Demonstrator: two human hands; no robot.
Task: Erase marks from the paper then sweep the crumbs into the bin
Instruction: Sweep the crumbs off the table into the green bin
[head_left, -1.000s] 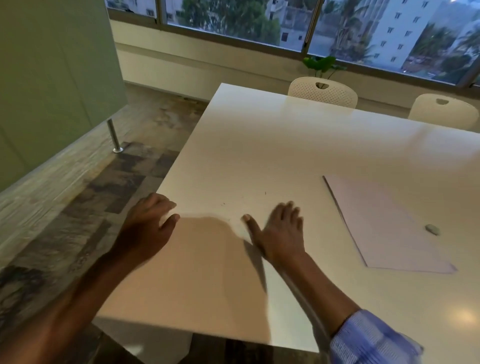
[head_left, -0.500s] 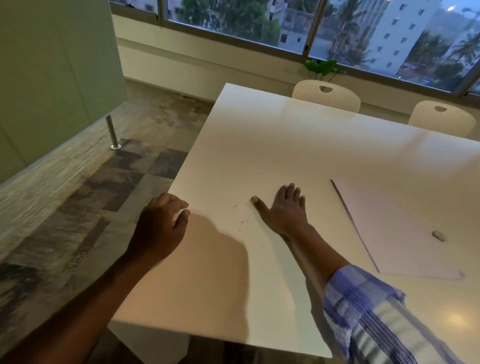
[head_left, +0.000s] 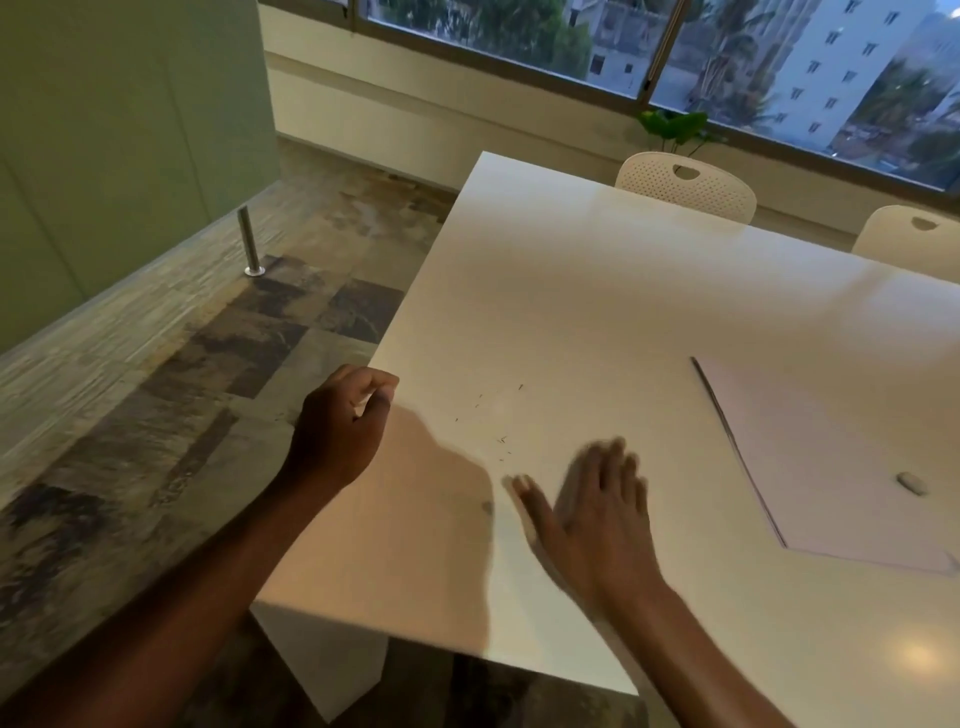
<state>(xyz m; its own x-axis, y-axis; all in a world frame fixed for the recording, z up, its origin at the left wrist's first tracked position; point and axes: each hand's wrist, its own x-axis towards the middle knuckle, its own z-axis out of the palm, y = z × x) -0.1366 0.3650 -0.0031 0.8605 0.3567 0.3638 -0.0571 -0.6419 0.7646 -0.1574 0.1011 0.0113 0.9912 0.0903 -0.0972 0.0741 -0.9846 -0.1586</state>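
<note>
Dark eraser crumbs (head_left: 497, 422) lie scattered on the white table (head_left: 597, 291) near its left edge. My right hand (head_left: 592, 512), blurred by motion, lies flat with straight fingers on the tabletop just right of and below the crumbs. My left hand (head_left: 343, 421) is cupped at the table's left edge, fingers curled loosely, holding nothing I can see. The paper (head_left: 826, 467) lies at the right with a small grey eraser (head_left: 911, 483) on it. No bin is in view.
Two white chairs (head_left: 685, 184) stand at the table's far side below a window. A metal post (head_left: 248, 241) rises from the patterned floor at the left, beside a green wall panel.
My right hand has pulled back toward me and sits lower on the table, blurred mid-sweep. My left hand stays cupped at the table's left edge.
</note>
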